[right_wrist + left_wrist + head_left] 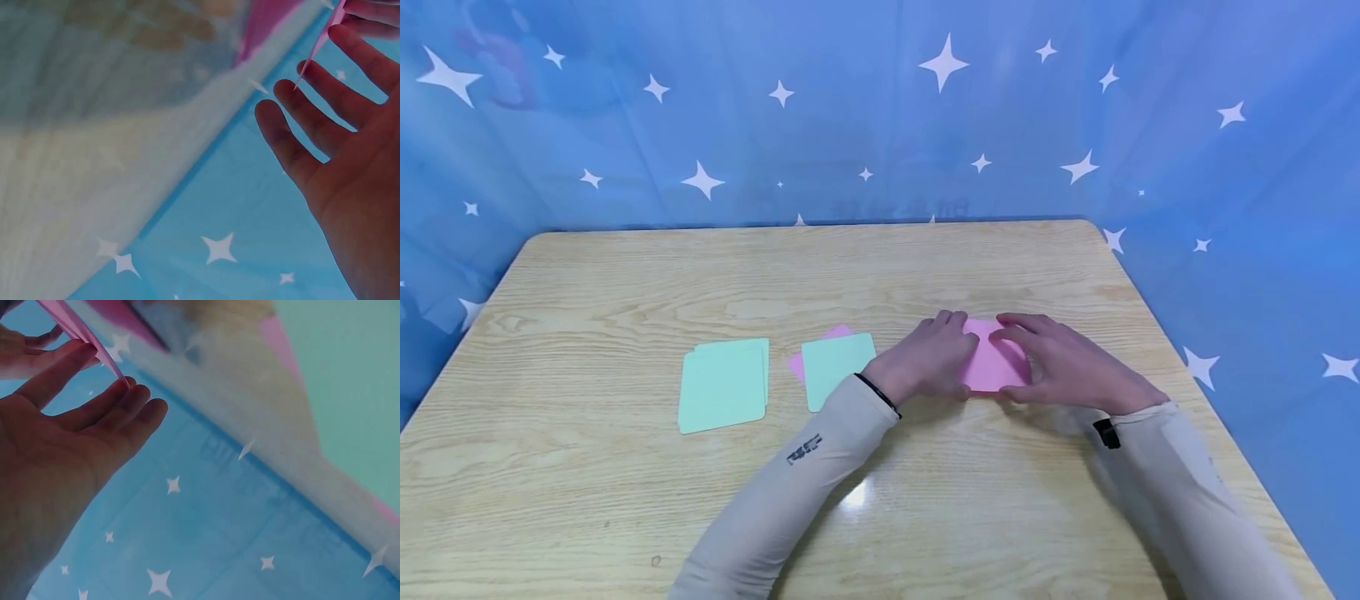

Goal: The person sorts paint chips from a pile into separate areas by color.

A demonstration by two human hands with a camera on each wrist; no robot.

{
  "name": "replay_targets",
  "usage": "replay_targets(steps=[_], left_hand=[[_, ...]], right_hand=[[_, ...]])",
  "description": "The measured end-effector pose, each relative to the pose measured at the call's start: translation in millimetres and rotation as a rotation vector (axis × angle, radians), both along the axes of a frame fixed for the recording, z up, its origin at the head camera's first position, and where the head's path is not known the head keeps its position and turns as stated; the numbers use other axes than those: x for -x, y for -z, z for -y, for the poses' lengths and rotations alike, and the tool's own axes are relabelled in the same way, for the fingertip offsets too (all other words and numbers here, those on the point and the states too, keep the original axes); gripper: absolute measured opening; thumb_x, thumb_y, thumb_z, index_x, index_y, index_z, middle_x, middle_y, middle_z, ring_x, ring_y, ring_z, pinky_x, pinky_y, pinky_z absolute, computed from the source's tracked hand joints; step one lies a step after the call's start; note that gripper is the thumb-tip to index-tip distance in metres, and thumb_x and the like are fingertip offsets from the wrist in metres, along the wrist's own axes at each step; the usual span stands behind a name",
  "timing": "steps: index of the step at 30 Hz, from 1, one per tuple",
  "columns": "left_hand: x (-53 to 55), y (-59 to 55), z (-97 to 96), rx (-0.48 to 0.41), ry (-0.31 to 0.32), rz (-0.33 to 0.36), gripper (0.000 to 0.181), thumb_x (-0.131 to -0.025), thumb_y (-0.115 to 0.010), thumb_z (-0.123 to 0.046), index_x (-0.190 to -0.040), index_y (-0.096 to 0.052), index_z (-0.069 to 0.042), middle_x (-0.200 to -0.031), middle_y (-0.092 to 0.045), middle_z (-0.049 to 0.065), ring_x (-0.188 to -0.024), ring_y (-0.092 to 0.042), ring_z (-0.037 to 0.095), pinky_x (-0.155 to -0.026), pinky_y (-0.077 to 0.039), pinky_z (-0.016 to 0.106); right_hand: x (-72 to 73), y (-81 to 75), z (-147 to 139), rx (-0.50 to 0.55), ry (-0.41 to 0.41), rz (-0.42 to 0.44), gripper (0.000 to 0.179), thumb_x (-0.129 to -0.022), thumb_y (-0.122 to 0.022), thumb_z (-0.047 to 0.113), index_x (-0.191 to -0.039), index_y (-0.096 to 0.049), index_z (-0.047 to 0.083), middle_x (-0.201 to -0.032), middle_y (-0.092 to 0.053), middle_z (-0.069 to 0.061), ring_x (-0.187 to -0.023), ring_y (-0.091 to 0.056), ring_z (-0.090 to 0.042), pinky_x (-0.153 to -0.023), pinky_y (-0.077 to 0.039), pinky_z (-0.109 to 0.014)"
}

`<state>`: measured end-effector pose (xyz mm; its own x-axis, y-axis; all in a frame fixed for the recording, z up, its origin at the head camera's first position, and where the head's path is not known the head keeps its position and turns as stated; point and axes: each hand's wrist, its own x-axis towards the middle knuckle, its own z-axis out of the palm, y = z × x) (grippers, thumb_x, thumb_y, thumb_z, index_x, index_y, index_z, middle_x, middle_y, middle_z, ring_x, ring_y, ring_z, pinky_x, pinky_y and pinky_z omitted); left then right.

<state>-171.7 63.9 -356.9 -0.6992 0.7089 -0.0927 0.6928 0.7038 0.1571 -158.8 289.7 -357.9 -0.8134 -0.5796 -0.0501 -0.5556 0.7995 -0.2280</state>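
Between the two hands is a pink square card [995,357], lifted a little off the table in the wrist views. My left hand [928,358] holds its left edge, with the thumb and fingertips at the card [87,334]. From the other side my right hand [1060,362] grips the right edge, thumb at the near corner and fingers at the far one. Fingertips of the right hand touch the thin card edge [322,44] in the right wrist view. Below the held card, another pink patch [269,25] shows near the tabletop.
Left of the hands, a mint-green square card [835,367] lies over a turned pink card [796,364]. Farther left are overlapping mint-green cards [722,387]. The wooden table [625,500] ends at a blue star-patterned curtain [850,108] behind and at the right.
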Motion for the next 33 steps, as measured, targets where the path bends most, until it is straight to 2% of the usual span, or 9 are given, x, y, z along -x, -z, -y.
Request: replay_targets(steps=[8, 15, 19, 21, 25, 28, 33], left_hand=[[-1.6, 10.9, -4.3, 0.053, -0.012, 0.085, 0.046, -0.083, -0.072, -0.042, -0.118, -0.061, -0.014, -0.127, -0.051, 0.01, -0.116, -0.048, 0.023, -0.097, -0.046, 0.038], [-0.8, 10.6, -4.5, 0.056, -0.011, 0.105, 0.049, -0.084, -0.072, -0.042, -0.122, -0.061, -0.014, -0.129, -0.05, 0.009, -0.12, -0.048, 0.024, -0.099, -0.046, 0.039], [-1.2, 9.1, 0.1, 0.053, -0.005, 0.112, 0.055, -0.084, -0.071, -0.044, -0.129, -0.058, -0.015, -0.134, -0.049, 0.01, -0.126, -0.046, 0.026, -0.102, -0.044, 0.042], [-1.3, 5.8, 7.1, 0.043, -0.012, 0.13, 0.053, -0.084, -0.071, -0.045, -0.126, -0.059, -0.016, -0.139, -0.047, 0.011, -0.131, -0.043, 0.028, -0.106, -0.041, 0.044], [-0.4, -3.1, 29.5, 0.018, -0.065, 0.184, 0.07, -0.082, -0.073, -0.049, -0.139, -0.051, -0.016, -0.155, -0.033, 0.015, -0.144, -0.028, 0.032, -0.115, -0.029, 0.051], [-0.2, -9.7, 52.7, 0.007, -0.122, 0.205, 0.09, -0.08, -0.074, -0.053, -0.152, -0.034, -0.016, -0.16, -0.021, 0.015, -0.148, -0.019, 0.033, -0.118, -0.021, 0.052], [-4.1, -24.3, 99.0, -0.029, -0.214, 0.205, 0.094, -0.08, -0.074, -0.053, -0.154, -0.029, -0.016, -0.162, -0.017, 0.014, -0.149, -0.015, 0.031, -0.12, -0.018, 0.05]], right_hand=[[1.6, 12.6, 2.7, -0.036, -0.031, 0.047, 0.07, -0.074, -0.08, 0.043, -0.134, -0.057, 0.016, -0.149, -0.044, -0.013, -0.137, -0.037, -0.037, -0.106, -0.035, -0.062], [2.4, 14.5, 3.8, -0.041, -0.031, 0.059, 0.069, -0.076, -0.079, 0.044, -0.135, -0.055, 0.017, -0.151, -0.041, -0.012, -0.138, -0.035, -0.037, -0.106, -0.033, -0.063], [1.9, 10.2, 10.6, -0.044, -0.026, 0.061, 0.078, -0.076, -0.078, 0.052, -0.14, -0.051, 0.017, -0.153, -0.038, -0.011, -0.14, -0.032, -0.037, -0.106, -0.031, -0.065], [2.1, 5.2, 18.8, -0.045, -0.026, 0.054, 0.084, -0.075, -0.076, 0.057, -0.143, -0.048, 0.016, -0.153, -0.038, -0.011, -0.141, -0.032, -0.037, -0.107, -0.03, -0.066], [5.4, -5.5, 41.9, -0.037, -0.045, 0.023, 0.091, -0.074, -0.072, 0.066, -0.146, -0.045, 0.016, -0.153, -0.037, -0.01, -0.141, -0.032, -0.035, -0.108, -0.029, -0.065], [9.0, -12.3, 61.4, -0.03, -0.064, -0.008, 0.093, -0.074, -0.069, 0.069, -0.146, -0.044, 0.016, -0.154, -0.037, -0.007, -0.141, -0.033, -0.032, -0.109, -0.03, -0.062], [13.1, -21.5, 91.3, -0.019, -0.1, -0.033, 0.095, -0.074, -0.068, 0.071, -0.147, -0.042, 0.015, -0.154, -0.037, -0.005, -0.139, -0.036, -0.029, -0.11, -0.031, -0.058]])
